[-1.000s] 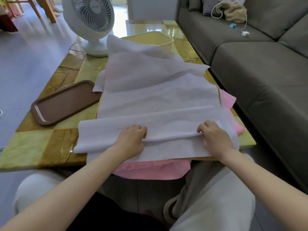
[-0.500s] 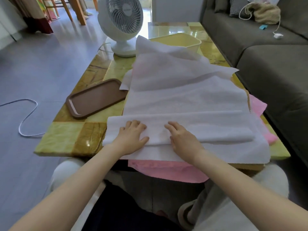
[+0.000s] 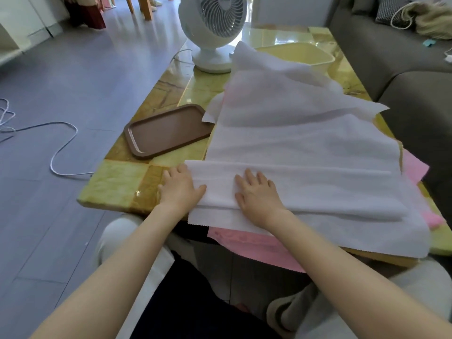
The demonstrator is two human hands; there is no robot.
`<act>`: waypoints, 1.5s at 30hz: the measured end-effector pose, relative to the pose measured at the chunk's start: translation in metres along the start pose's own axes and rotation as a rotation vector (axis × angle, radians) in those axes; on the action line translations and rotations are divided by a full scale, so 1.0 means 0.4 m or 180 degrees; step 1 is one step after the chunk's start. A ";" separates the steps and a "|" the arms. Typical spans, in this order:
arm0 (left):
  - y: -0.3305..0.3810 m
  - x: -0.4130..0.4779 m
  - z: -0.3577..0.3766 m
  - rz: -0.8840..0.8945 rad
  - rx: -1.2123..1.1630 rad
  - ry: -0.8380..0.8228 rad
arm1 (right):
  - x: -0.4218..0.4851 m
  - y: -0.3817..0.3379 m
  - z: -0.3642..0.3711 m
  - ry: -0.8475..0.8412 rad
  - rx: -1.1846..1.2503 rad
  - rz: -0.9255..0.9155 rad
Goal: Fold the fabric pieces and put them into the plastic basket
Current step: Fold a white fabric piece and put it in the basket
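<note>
A large white fabric piece [image 3: 300, 145] covers most of the table, its near edge folded over into a long band [image 3: 318, 189]. My left hand [image 3: 179, 187] lies flat at the band's left end, fingers straight, partly on the table. My right hand [image 3: 258, 193] presses flat on the band just to the right of it. Pink fabric [image 3: 247, 243] lies under the white piece and hangs over the table's near edge. The pale yellow plastic basket [image 3: 320, 58] stands at the far end, partly covered by the white fabric.
A brown tray [image 3: 163, 133] lies on the green marble table [image 3: 117, 182] to the left of the fabric. A white fan [image 3: 212, 25] stands beside the basket. A grey sofa [image 3: 415, 94] runs along the right. A white cable [image 3: 56, 145] snakes over the floor at left.
Both hands let go of the folded edge and flattened. My right hand slid left along the band toward my left hand, which moved to the band's left end.
</note>
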State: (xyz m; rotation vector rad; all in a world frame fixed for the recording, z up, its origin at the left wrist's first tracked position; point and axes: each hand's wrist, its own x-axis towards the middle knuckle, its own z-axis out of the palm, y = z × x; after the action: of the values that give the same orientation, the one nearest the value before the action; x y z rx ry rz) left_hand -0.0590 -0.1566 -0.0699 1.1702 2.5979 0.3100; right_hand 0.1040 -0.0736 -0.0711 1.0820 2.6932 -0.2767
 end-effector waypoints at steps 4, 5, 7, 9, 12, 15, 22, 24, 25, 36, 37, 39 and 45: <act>-0.007 -0.019 -0.015 -0.0315 -0.0206 -0.0169 | -0.001 -0.011 0.006 -0.0043 -0.0048 0.0103; -0.012 -0.022 -0.020 -0.0378 -0.0177 -0.0229 | -0.001 -0.014 0.010 -0.0053 -0.0073 0.0119; -0.023 -0.023 -0.031 -0.0486 -0.0130 -0.0341 | -0.001 -0.020 0.018 -0.0082 -0.0099 0.0145; -0.032 -0.015 -0.032 -0.0460 -0.0270 -0.0409 | 0.000 -0.022 0.019 -0.0106 -0.0082 0.0170; -0.043 -0.016 -0.029 -0.0416 -0.0464 -0.0285 | 0.001 -0.024 0.017 -0.0127 -0.0026 0.0177; -0.044 -0.022 -0.033 -0.0265 -0.0610 -0.0088 | 0.004 -0.028 0.015 -0.0131 -0.0009 0.0201; 0.057 -0.072 -0.068 0.0570 -0.1705 0.1297 | 0.013 -0.020 0.007 0.0090 0.0362 0.0210; 0.108 -0.093 -0.073 0.0873 -0.1886 0.1472 | 0.012 -0.006 -0.002 0.0300 0.0868 0.0104; 0.134 -0.101 -0.072 0.0992 -0.1991 0.1481 | 0.010 0.003 -0.007 0.0412 0.1246 0.0064; 0.283 -0.140 0.084 0.1817 -0.2284 -0.0156 | -0.116 0.108 -0.062 0.0534 0.4337 0.1277; 0.282 -0.142 0.092 0.1792 -0.2281 -0.0328 | -0.114 0.118 -0.058 0.0440 0.4272 0.1365; 0.268 -0.143 0.099 0.1718 -0.2299 -0.0457 | -0.105 0.128 -0.046 0.0358 0.4218 0.1408; 0.240 -0.121 0.080 0.1803 -0.2083 -0.0303 | -0.076 0.132 -0.024 0.0401 0.3909 0.1385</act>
State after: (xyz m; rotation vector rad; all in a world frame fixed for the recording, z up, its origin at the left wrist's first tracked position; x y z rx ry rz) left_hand 0.0492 -0.1282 -0.0630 1.5523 1.7912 1.0830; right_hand 0.1608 -0.0536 -0.0582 1.9172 2.1204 -1.9393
